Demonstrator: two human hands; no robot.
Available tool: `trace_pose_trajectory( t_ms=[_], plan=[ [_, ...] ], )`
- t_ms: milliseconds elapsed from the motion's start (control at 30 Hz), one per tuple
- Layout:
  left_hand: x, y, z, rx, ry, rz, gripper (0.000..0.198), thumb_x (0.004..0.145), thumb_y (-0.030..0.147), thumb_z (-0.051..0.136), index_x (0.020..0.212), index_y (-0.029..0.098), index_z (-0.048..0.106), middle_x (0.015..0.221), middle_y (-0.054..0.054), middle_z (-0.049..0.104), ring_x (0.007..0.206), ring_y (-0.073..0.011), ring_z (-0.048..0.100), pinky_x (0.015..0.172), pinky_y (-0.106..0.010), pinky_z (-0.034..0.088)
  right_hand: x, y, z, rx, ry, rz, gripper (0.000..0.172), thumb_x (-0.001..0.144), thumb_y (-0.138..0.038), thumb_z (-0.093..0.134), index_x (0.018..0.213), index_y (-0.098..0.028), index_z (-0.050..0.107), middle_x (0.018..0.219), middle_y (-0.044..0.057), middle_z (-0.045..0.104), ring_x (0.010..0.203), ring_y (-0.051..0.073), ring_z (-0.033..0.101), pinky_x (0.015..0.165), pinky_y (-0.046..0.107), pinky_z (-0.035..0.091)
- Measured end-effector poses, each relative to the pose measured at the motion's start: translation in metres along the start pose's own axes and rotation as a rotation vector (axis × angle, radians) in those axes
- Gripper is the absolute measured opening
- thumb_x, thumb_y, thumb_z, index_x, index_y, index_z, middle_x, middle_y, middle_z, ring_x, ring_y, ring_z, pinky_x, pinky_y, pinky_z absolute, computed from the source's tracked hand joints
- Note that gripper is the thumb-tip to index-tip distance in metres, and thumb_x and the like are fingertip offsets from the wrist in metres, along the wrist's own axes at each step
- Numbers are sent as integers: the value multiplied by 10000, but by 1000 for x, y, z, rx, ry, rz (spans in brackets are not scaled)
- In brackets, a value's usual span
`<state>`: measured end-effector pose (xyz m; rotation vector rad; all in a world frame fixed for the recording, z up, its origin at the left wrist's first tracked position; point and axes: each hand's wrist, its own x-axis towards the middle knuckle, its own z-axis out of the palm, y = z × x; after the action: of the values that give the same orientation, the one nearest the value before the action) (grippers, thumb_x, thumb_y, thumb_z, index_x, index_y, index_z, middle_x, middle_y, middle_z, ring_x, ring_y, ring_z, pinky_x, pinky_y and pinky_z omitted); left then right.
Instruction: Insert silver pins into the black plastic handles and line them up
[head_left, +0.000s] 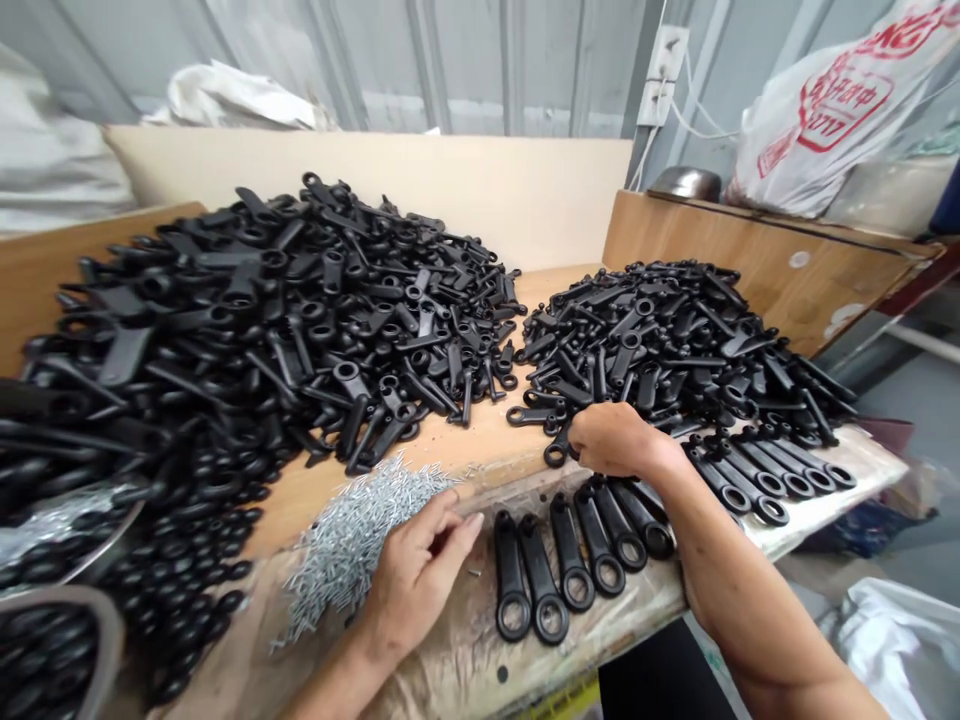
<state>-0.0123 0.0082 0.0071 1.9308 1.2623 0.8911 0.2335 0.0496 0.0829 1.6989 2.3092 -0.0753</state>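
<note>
My right hand [613, 440] is closed at the near edge of the right-hand heap, its fingers round a black plastic ring-ended lever [556, 455] whose ring pokes out on the left. My left hand [416, 575] is beside a pile of small silvery screws or pins [352, 535], fingers curled and thumb close to the index finger; whatever it may hold is hidden. Just right of it, several black levers [513, 580] lie in a row on the worn bench edge, rings towards me. One loose screw [474, 573] lies between thumb and row.
A large heap of black levers [247, 300] fills the left, a smaller heap [652, 330] the right. Another row of levers [750, 475] lies beyond my right forearm. Round black caps [187, 570] and a tub [105, 640] of them stand at lower left. Wooden boards [547, 200] border the back.
</note>
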Motion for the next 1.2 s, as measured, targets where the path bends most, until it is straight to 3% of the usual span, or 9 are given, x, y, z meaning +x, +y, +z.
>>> trace_pose_trajectory(
  t_ms=[167,300,467,600,700,767,867,1000,1200],
  plan=[
    [1,8,-7,-463,-143,-246,322,800,428,503,812,115,575,591,10,521,485,-64,447,464,-186,330,-38,-9,-25,197,163,-261,170,795,-198,480,736,-184,638,671,7,616,662,124,558,585,199,325],
    [-2,15,-5,-923,-329,-292,465,756,543,486,801,91,582,666,-56,565,507,-105,509,448,-202,345,-48,-59,-33,217,231,-428,167,820,-166,464,714,-169,593,647,17,590,619,117,524,589,206,309],
    [5,16,-13,-1249,-186,-328,405,647,473,615,791,98,559,698,-34,532,612,-91,511,537,-184,381,-30,-131,-27,10,260,-618,172,736,-23,452,738,-142,576,710,60,601,602,140,504,554,245,305],
    [13,11,-22,-1167,56,-349,303,663,422,521,739,132,483,644,4,483,526,-74,458,474,-190,332,-9,-131,-41,292,393,-775,149,819,-113,467,775,-146,606,726,45,608,657,131,530,593,229,367],
    [14,4,-18,-1058,132,-335,218,677,371,470,741,163,461,551,32,446,420,-81,388,420,-211,288,14,-123,-65,605,587,-674,127,832,-220,524,806,-160,633,705,17,622,632,109,543,570,196,391],
    [10,1,-10,-959,134,-308,160,619,282,529,716,160,497,529,29,463,449,-93,415,463,-224,322,33,-133,-77,658,605,-631,120,809,-243,559,793,-158,643,666,3,618,588,101,533,533,190,385],
    [0,-1,2,-577,61,-77,193,606,228,544,786,166,576,698,-29,589,693,-182,548,667,-301,418,61,-176,-80,469,415,-718,118,792,-223,552,778,-170,657,662,-2,623,600,107,542,538,201,373],
    [-8,-6,14,-81,-49,248,450,698,221,453,1143,191,511,1057,-95,593,941,-276,552,806,-396,428,86,-248,-64,29,203,-819,162,732,-167,540,832,-217,657,751,23,655,697,166,585,549,234,354],
    [-5,-11,18,42,65,290,539,779,253,387,1312,176,356,1254,-111,478,1095,-293,475,907,-421,402,116,-298,-39,-232,185,-885,229,668,-187,534,860,-222,654,832,67,663,766,237,607,546,264,379]
  ],
)
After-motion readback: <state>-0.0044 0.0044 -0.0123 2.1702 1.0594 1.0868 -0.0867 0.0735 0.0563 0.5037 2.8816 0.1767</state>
